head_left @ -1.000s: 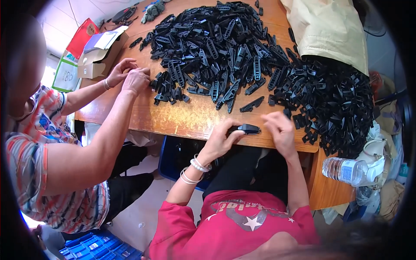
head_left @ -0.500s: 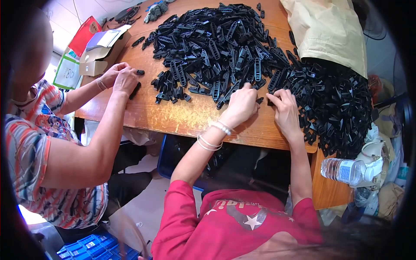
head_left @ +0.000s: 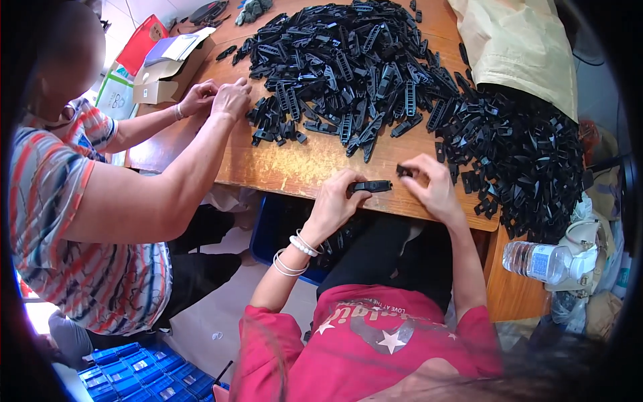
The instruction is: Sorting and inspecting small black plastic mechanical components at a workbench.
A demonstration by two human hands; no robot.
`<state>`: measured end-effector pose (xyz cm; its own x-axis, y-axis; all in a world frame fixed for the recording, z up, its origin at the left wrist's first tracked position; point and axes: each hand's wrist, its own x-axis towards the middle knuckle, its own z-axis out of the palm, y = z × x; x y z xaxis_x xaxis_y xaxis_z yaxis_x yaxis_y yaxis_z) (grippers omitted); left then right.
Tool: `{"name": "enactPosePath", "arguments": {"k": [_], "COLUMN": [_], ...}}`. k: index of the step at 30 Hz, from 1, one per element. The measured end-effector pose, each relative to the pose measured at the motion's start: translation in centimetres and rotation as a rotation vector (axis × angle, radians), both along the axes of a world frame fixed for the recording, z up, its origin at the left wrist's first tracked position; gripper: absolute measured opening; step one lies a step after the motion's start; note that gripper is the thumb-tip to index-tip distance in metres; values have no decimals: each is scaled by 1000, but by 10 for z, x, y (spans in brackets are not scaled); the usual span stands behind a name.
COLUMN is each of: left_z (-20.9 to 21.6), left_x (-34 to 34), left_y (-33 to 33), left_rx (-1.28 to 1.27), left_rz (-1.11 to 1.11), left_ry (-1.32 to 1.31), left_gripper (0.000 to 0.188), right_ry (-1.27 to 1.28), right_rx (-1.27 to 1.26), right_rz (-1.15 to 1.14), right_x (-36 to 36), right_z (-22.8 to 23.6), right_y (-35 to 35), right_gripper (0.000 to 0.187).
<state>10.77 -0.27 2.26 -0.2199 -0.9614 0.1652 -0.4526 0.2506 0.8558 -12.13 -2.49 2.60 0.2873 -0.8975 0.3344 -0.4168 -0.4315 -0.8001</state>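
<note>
My left hand [head_left: 333, 203] pinches a long black plastic part [head_left: 372, 186] between thumb and fingers, close to the table's front edge. A small black plastic piece [head_left: 404, 171] is gripped by the fingertips of my right hand [head_left: 434, 187], a short gap away from the long part. Beyond my hands lies a big heap of long black plastic parts [head_left: 335, 67], some with ladder-like slots. Nearer my right hand, a heap of smaller black pieces [head_left: 519, 161] spreads out from a beige sack [head_left: 519, 57].
A co-worker's hands [head_left: 231, 100] work at the table's left, near a cardboard box [head_left: 157, 90]. A plastic bottle [head_left: 536, 261] lies beside a white bag at the right. Blue crates [head_left: 144, 375] stand on the floor, and a blue bin [head_left: 264, 231] sits under the wooden table [head_left: 288, 171].
My left hand has drawn back from the heap toward me, now with the long part showing in it. My right hand has lifted a small piece and come nearer. The co-worker's hands shifted rightward.
</note>
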Motion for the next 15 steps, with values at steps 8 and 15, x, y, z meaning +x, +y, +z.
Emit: {"name": "enactPosePath", "arguments": {"k": [8,15], "left_z": [-3,-2], "left_x": [6,2], "left_y": [1,3], "left_rx": [-130,-136], "left_rz": [-44,-115], "left_ry": [-193,-133], "left_gripper": [19,20], "right_ry": [-74,13], "right_rx": [109,-25], "right_rz": [83,97], "right_x": [14,29], "right_z": [-17,-19], "right_y": [13,14], "right_gripper": [27,26]}}
